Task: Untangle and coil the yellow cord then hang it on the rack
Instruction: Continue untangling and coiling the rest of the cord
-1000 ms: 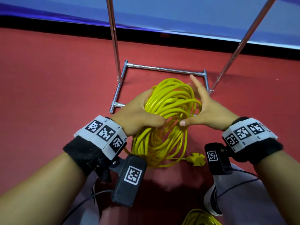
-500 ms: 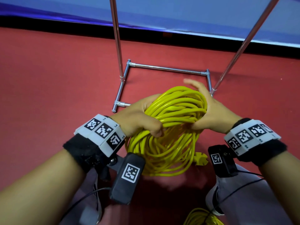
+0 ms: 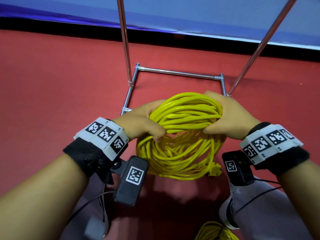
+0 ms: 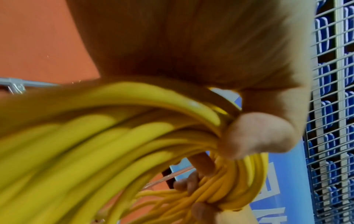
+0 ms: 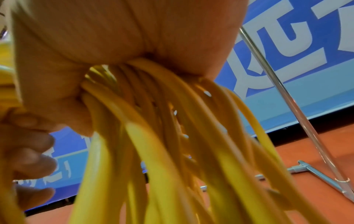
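Here, the left hand (image 3: 142,122) and right hand (image 3: 230,118) have their fingers (image 4: 256,134) wrapped tight around the yellow cord (image 3: 181,135), held above the red floor (image 3: 60,92) near the rack (image 3: 176,73).

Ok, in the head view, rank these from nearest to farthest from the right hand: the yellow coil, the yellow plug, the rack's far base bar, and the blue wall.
1. yellow coil: gripped by the right hand, at its left.
2. yellow plug: hanging at the coil's lower right, below the hand.
3. far base bar: on the red floor, beyond the hand. Close to the plug, so that order is uncertain.
4. blue wall: along the top, farthest.
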A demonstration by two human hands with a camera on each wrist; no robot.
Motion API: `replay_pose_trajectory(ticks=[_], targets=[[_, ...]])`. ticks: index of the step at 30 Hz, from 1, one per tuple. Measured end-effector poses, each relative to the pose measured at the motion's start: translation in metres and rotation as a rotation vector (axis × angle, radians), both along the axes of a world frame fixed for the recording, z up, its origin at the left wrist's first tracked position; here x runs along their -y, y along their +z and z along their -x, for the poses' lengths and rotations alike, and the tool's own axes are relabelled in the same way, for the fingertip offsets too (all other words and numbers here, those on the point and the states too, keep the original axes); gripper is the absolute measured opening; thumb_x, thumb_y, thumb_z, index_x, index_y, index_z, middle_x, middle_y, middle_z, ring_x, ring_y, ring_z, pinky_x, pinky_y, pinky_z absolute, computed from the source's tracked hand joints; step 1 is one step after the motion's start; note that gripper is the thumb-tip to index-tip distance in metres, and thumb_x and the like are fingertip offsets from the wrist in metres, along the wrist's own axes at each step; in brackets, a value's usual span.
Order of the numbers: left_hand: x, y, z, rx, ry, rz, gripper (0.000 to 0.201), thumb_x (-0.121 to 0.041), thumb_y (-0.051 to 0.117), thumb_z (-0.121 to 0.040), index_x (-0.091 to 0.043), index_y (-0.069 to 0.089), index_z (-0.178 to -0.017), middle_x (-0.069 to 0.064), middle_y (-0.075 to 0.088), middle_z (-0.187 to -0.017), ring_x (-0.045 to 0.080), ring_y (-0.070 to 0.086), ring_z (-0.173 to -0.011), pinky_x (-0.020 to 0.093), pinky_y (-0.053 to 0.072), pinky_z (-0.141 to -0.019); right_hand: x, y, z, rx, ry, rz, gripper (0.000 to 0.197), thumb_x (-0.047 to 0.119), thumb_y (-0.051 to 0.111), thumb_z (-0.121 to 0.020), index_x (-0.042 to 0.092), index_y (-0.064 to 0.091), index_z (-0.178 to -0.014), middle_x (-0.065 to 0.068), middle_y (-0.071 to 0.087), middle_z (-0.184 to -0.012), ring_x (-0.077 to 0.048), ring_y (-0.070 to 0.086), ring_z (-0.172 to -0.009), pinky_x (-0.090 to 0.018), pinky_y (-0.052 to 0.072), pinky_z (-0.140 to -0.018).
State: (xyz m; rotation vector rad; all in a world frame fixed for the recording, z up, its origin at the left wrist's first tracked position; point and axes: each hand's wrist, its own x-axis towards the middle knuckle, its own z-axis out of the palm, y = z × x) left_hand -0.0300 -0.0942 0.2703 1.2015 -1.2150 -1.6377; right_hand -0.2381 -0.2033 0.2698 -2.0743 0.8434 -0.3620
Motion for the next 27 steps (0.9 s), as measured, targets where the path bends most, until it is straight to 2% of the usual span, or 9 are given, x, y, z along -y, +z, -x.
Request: replay_pose_trajectory(ticks=[4, 7, 9, 12, 14, 17, 19, 23, 27], targets=[[0.003, -0.005, -0.004, 0.211, 0.063, -0.028, 0.057, 0.003, 0.054, -0.04, -0.019, 0.056, -0.092, -0.005, 0.048, -0.056, 0.009, 0.044, -0.048, 0.017, 0.033, -0.044, -0.003, -0.001, -0.002, -0.147, -0.08, 0.101, 0.039, 0.036, 0.066, -0.042, 0.03, 0.051, -0.078, 0.004, 0.059, -0.063, -0.02, 0.058, -0.064, -0.041, 0.051, -0.061], [0.003, -0.009, -0.005, 0.354, 0.091, 0.009, 0.071, -0.019, 0.069, -0.038, -0.03, 0.047, -0.105, 0.007, 0.056, -0.075, 0.019, 0.052, -0.062, 0.032, 0.045, -0.056, -0.004, 0.002, -0.003, -0.255, -0.125, 0.197, 0.04, 0.039, 0.065, -0.042, 0.033, 0.05, -0.08, 0.003, 0.061, -0.065, -0.026, 0.058, -0.067, -0.041, 0.05, -0.064], [0.003, -0.004, -0.002, 0.414, 0.102, 0.069, 0.08, -0.034, 0.07, -0.039, -0.035, 0.044, -0.114, 0.007, 0.063, -0.091, 0.02, 0.059, -0.073, 0.039, 0.052, -0.066, -0.007, 0.004, -0.006, -0.323, -0.107, 0.268, 0.045, 0.042, 0.067, -0.044, 0.032, 0.05, -0.085, 0.002, 0.061, -0.067, -0.029, 0.058, -0.07, -0.04, 0.049, -0.066], [0.004, 0.009, 0.011, 0.58, 0.104, 0.2, 0.095, -0.045, 0.075, -0.041, -0.03, 0.043, -0.128, -0.003, 0.062, -0.116, 0.013, 0.063, -0.1, 0.033, 0.052, -0.087, -0.014, 0.009, -0.015, -0.471, -0.035, 0.403, 0.047, 0.04, 0.076, -0.054, 0.035, 0.049, -0.093, 0.001, 0.06, -0.072, -0.032, 0.059, -0.077, -0.035, 0.043, -0.064], [0.005, 0.009, 0.023, 0.758, 0.077, 0.261, 0.098, -0.042, 0.087, -0.046, -0.026, 0.042, -0.132, -0.006, 0.061, -0.118, 0.013, 0.06, -0.103, 0.029, 0.048, -0.088, -0.019, 0.011, -0.023, -0.525, 0.018, 0.465, 0.051, 0.042, 0.075, -0.057, 0.034, 0.05, -0.1, 0.003, 0.058, -0.073, -0.031, 0.059, -0.079, -0.032, 0.037, -0.062], [0.005, 0.002, 0.031, 0.955, 0.084, 0.292, 0.105, -0.037, 0.09, -0.051, -0.024, 0.035, -0.139, -0.001, 0.058, -0.124, 0.018, 0.057, -0.109, 0.026, 0.042, -0.086, -0.024, 0.014, -0.031, -0.547, 0.052, 0.474, 0.055, 0.046, 0.075, -0.059, 0.034, 0.05, -0.107, 0.004, 0.058, -0.077, -0.029, 0.059, -0.082, -0.032, 0.036, -0.063], [0.006, 0.002, 0.028, 0.974, 0.102, 0.26, 0.108, -0.037, 0.088, -0.051, -0.027, 0.03, -0.142, 0.0, 0.058, -0.121, 0.02, 0.057, -0.107, 0.025, 0.04, -0.08, -0.025, 0.018, -0.033, -0.559, 0.049, 0.496, 0.058, 0.044, 0.075, -0.059, 0.035, 0.05, -0.111, 0.004, 0.055, -0.077, -0.028, 0.059, -0.083, -0.031, 0.035, -0.063], [0.004, 0.004, 0.027, 1.011, 0.101, 0.176, 0.099, -0.037, 0.084, -0.052, -0.033, 0.034, -0.137, -0.002, 0.062, -0.089, 0.023, 0.059, -0.085, 0.03, 0.047, -0.072, -0.028, 0.018, -0.035, -0.56, 0.039, 0.51, 0.057, 0.041, 0.074, -0.06, 0.036, 0.05, -0.112, 0.005, 0.056, -0.078, -0.028, 0.06, -0.086, -0.031, 0.035, -0.064], [0.005, 0.002, 0.025, 1.007, 0.076, 0.121, 0.077, -0.03, 0.084, -0.052, -0.028, 0.05, -0.12, 0.001, 0.065, -0.093, 0.024, 0.06, -0.083, 0.034, 0.051, -0.071, -0.03, 0.014, -0.037, -0.552, 0.035, 0.464, 0.053, 0.04, 0.074, -0.058, 0.035, 0.05, -0.106, 0.005, 0.059, -0.078, -0.028, 0.059, -0.082, -0.034, 0.043, -0.068]])
